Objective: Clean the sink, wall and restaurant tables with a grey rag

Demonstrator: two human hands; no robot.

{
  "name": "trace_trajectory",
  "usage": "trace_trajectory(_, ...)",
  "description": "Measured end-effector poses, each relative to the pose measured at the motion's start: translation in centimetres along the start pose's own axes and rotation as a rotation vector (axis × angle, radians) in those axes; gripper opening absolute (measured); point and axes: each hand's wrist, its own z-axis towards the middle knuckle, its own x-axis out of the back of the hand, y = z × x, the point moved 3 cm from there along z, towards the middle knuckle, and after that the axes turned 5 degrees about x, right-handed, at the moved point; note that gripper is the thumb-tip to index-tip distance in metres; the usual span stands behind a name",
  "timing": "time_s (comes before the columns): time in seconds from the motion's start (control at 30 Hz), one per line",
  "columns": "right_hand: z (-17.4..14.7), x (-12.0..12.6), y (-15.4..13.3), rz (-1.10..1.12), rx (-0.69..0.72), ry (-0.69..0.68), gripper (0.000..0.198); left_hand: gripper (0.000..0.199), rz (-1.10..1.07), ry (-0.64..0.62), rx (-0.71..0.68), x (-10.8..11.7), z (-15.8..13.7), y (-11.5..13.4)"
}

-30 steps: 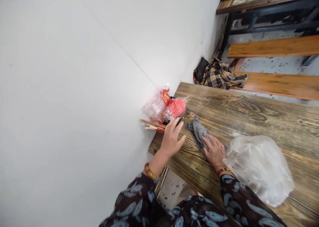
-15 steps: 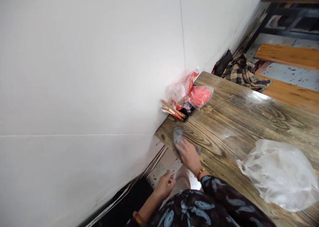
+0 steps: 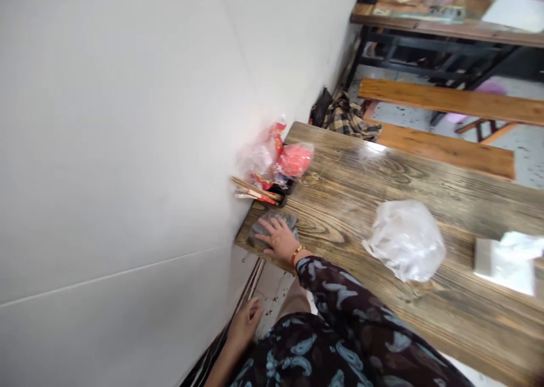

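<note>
We're mid-wipe just below centre, it seems, right hand [image 3: 280,241] splayed on the grey cloth [image 3: 290,220], left hand [image 3: 245,320] loosely curled, finished stretches unclear, tabletop [image 3: 340,191] beneath the white bag [image 3: 406,239] at right presumably left.

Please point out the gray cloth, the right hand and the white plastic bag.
Gray cloth [image 3: 291,221]: head view, on its uncovered upper-right part.
Right hand [image 3: 282,242]: head view, on the back of the hand.
White plastic bag [image 3: 406,239]: head view, middle.
</note>
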Motion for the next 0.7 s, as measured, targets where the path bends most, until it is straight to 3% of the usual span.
trace_trajectory(0.1, -4.9, -2.1, -0.2, 0.025, 0.000, 0.017, 0.051, 0.051, 0.005, -0.027, -0.108, -0.2, 0.4, 2.5)
trace_trajectory(0.2, -12.2, -3.3, 0.0, 0.055, -0.031, 0.032, 0.045, 0.050, 0.058, -0.062, -0.190, -1.2, 1.2, 6.1)
trace_trajectory(0.27, -17.7, -3.7, 0.7, 0.068, -0.127, 0.072, 0.045, 0.053, 0.079, -0.070, -0.244, -2.6, 1.9, 9.5)
trace_trajectory(0.4, -28.7, -4.4, 2.7, 0.011, -0.364, 0.266, 0.046, 0.068, 0.141, 0.003, -0.443, -7.0, 2.0, 19.1)
trace_trajectory(0.57, -42.9, -4.1, 5.5, -0.165, -0.591, 0.486, 0.040, 0.088, 0.279, 0.127, -0.848, -14.8, -0.5, 34.0)
trace_trajectory(0.7, -53.9, -3.3, 8.7, -0.296, -0.808, 0.589, 0.040, 0.109, 0.344, 0.128, -0.857, -21.4, -2.0, 42.6)
